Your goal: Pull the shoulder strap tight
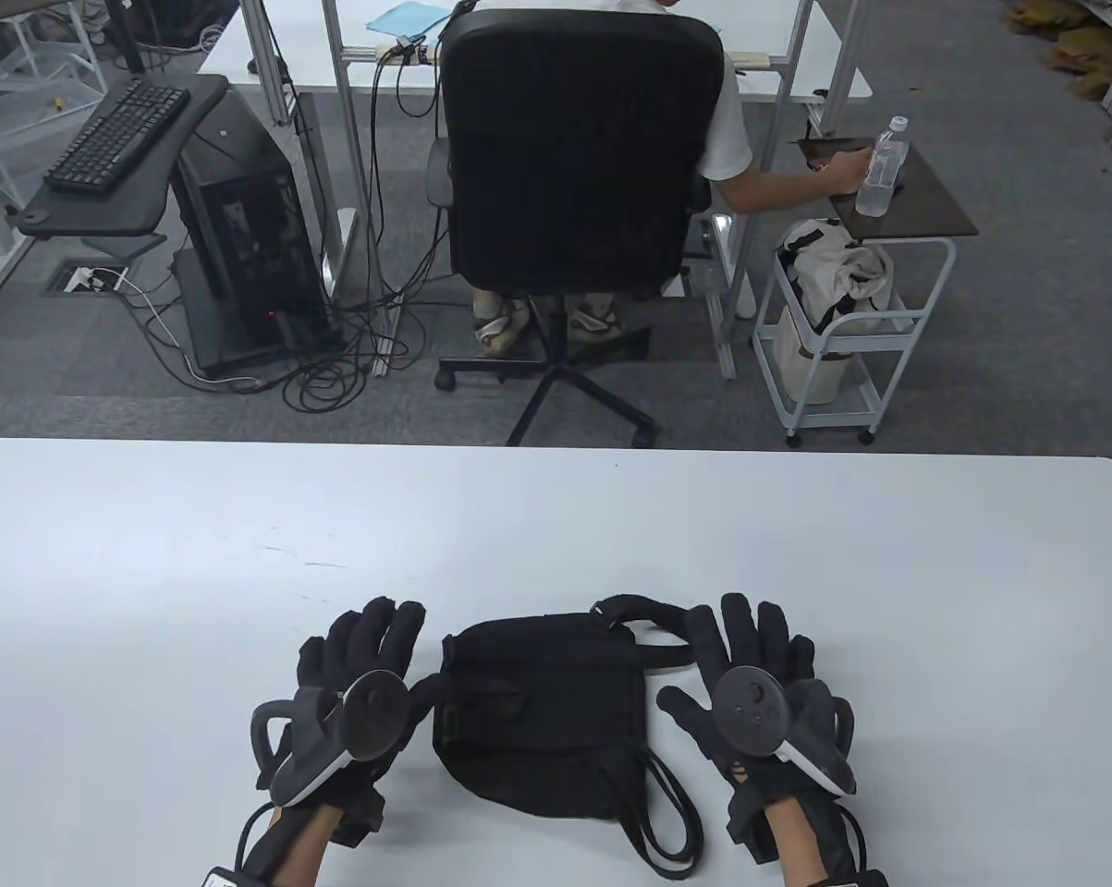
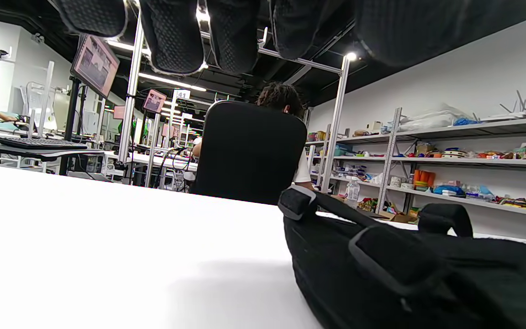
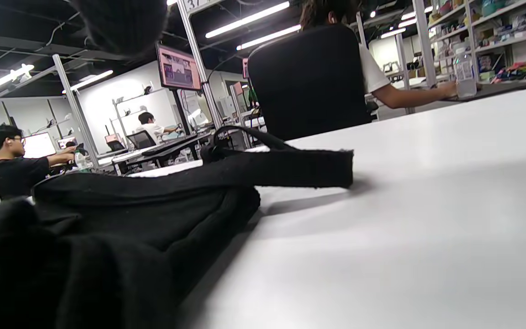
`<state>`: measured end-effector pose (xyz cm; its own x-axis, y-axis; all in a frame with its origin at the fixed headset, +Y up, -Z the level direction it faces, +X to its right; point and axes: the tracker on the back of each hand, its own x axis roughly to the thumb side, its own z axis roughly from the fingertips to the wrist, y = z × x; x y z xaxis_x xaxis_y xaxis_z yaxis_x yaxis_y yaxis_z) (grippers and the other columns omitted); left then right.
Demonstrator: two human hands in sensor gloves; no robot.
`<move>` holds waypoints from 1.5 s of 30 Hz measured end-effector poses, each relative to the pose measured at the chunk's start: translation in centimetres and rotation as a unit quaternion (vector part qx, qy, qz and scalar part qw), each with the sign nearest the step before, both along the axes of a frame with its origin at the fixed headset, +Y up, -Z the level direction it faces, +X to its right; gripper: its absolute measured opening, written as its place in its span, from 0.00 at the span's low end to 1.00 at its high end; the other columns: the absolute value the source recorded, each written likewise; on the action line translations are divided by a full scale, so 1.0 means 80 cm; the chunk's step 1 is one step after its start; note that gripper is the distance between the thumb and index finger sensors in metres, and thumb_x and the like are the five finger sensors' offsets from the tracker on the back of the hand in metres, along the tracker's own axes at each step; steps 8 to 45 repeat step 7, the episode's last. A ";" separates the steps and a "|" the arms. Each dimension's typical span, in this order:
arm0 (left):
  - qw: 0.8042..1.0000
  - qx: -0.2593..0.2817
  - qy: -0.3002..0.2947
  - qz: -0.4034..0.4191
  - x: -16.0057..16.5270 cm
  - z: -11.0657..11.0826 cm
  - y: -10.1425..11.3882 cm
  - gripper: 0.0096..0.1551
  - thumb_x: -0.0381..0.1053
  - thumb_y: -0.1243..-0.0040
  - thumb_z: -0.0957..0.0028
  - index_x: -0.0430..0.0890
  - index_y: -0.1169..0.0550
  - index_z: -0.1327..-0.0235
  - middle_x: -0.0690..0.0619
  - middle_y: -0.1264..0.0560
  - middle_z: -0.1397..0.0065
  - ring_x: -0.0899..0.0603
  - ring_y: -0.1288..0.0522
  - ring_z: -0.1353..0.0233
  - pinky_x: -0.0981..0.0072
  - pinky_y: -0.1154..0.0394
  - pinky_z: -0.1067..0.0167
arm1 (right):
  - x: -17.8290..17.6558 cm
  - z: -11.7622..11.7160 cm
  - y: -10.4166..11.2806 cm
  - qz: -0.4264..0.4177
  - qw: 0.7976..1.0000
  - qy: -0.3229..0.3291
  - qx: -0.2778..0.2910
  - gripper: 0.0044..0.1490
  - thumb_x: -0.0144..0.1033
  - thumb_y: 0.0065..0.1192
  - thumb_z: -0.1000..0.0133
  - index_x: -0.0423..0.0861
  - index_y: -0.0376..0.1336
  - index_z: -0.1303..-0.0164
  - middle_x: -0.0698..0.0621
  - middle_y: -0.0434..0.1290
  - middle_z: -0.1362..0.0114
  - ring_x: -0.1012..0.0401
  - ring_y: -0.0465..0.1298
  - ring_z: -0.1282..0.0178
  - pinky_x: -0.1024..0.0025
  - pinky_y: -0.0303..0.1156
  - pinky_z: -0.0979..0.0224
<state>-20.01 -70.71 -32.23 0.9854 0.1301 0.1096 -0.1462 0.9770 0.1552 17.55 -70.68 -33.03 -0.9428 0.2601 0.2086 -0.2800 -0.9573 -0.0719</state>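
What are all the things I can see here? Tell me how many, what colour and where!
bag: one, black, on the table between the hands
shoulder strap: one, black, at the bag's far right corner
thin straps: looped, black, trailing off the bag's near right side
table: one, white, nearest the camera
office chair: one, black, beyond the table, a person seated in it
water bottle: one, clear, on the brown cart top
keyboard: one, black, far left
left hand: black glove, flat left of the bag
right hand: black glove, flat right of the bag

Lab workspace, aluminium-frame desks (image 1: 352,111), monitors (image 2: 95,64), cluttered parts shelves (image 2: 473,160)
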 end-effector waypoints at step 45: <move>1.000 0.009 0.007 -0.015 0.004 0.007 -0.001 0.48 0.71 0.51 0.46 0.56 0.45 0.13 0.47 0.43 0.08 0.31 0.38 0.13 0.27 0.43 0.22 | 0.007 0.012 -0.001 0.007 1.000 -0.003 0.006 0.54 0.60 0.57 0.44 0.48 0.43 0.13 0.37 0.39 0.11 0.32 0.39 0.17 0.25 0.37 0.26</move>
